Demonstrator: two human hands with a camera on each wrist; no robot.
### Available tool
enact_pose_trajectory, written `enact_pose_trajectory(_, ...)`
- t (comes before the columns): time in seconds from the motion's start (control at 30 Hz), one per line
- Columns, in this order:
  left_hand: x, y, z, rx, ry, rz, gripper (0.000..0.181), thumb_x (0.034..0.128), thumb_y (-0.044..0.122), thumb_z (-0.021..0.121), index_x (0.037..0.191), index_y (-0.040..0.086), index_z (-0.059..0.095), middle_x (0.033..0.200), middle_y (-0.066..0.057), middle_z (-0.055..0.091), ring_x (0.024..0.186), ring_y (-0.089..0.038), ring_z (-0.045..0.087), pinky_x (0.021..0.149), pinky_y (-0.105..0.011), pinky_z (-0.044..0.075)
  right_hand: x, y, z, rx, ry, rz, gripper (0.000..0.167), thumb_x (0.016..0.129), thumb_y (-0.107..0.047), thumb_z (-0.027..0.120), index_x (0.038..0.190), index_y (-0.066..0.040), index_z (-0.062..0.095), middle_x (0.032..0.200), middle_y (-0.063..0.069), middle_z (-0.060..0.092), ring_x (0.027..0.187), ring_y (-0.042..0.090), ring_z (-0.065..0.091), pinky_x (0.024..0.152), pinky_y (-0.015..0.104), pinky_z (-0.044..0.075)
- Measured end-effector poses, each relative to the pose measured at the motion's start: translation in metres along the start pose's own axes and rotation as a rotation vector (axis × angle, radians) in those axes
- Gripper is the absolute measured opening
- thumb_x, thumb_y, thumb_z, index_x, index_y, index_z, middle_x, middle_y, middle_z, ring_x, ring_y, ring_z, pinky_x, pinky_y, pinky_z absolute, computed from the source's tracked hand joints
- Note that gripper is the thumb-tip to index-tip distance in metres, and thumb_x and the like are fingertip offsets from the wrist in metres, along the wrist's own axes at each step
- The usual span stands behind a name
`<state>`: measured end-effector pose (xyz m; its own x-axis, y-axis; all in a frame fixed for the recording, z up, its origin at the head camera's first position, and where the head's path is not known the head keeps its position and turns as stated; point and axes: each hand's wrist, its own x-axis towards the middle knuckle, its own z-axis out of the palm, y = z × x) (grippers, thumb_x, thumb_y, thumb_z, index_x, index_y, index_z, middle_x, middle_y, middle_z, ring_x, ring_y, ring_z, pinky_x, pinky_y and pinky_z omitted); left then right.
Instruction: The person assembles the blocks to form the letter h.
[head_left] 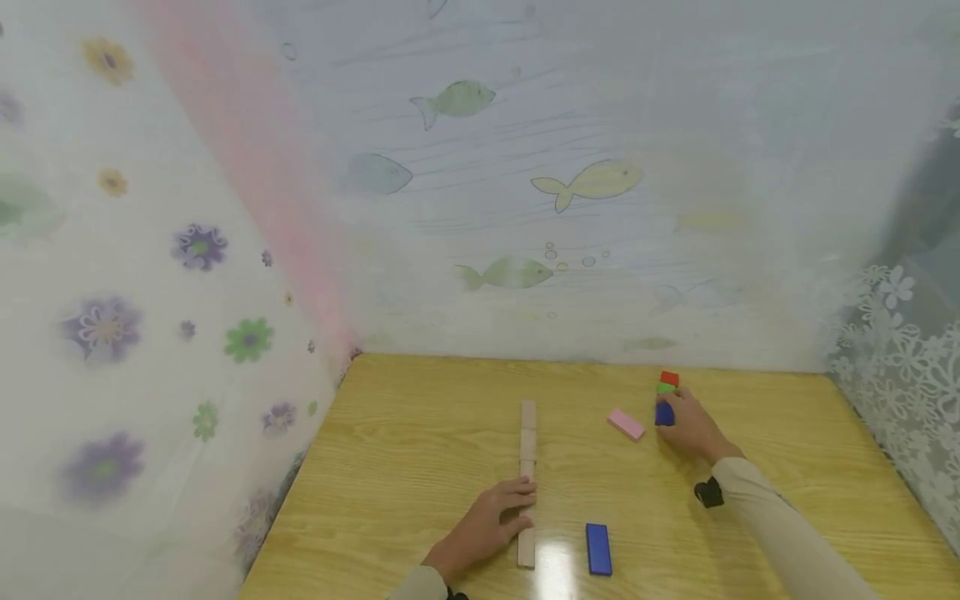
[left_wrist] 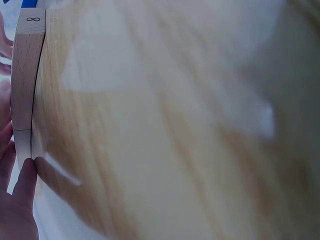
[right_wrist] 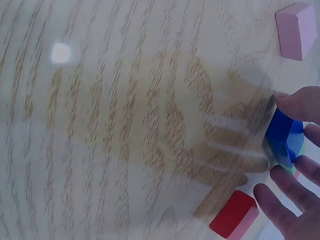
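Our left hand (head_left: 487,521): fingers spread, touching the wooden blocks (head_left: 528,442); our right hand (head_left: 693,429): we pinch a blue block (head_left: 664,414) toward the bench's (head_left: 412,433) far right; near it: pink block (head_left: 626,424), green block (head_left: 666,388)

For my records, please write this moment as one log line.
left hand: touching wooden block row | right hand: gripping far blue block | pink block: untouched

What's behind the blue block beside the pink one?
Behind the blue block, a green block shows, then a red block. The right grip partly covers the green block, so whether it touches the blue can't be seen.
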<state>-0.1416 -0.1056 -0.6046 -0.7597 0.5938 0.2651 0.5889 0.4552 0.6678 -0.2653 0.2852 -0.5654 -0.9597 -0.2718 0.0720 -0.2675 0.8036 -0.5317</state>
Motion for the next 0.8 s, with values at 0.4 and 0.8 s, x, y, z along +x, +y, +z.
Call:
enact_pose_trajectory(0.4, 0.0009, 0.0010, -0.0005, 0.012, -0.002, 0.017, 0.034, 0.0913, 0.020, 0.064, 0.121, 0.004, 0.063, 0.134, -0.005, 0.053, 0.130, -0.021, 0.043, 0.105, -0.036, 0.039, 0.0046, 0.0029, 0.0009, -0.021, -0.021, -0.007, 0.046, 0.078, -0.007, 0.068, 0.117, 0.011, 0.054, 0.119, 0.033, 0.041, 0.099, 0.046, 0.050, 0.074, 0.057, 0.052)
enact_pose_trajectory(0.8, 0.0011, 0.0069, -0.0040, 0.015, -0.013, 0.005, 0.035, 0.0910, 0.019, 0.064, 0.122, 0.003, 0.062, 0.135, -0.006, 0.052, 0.130, -0.021, 0.043, 0.105, -0.036, 0.040, 0.0049, 0.0039, 0.0016, 0.015, -0.018, 0.001, 0.048, 0.076, -0.006, 0.071, 0.115, 0.014, 0.051, 0.115, 0.035, 0.039, 0.097, 0.048, 0.050, 0.073, 0.057, 0.052)
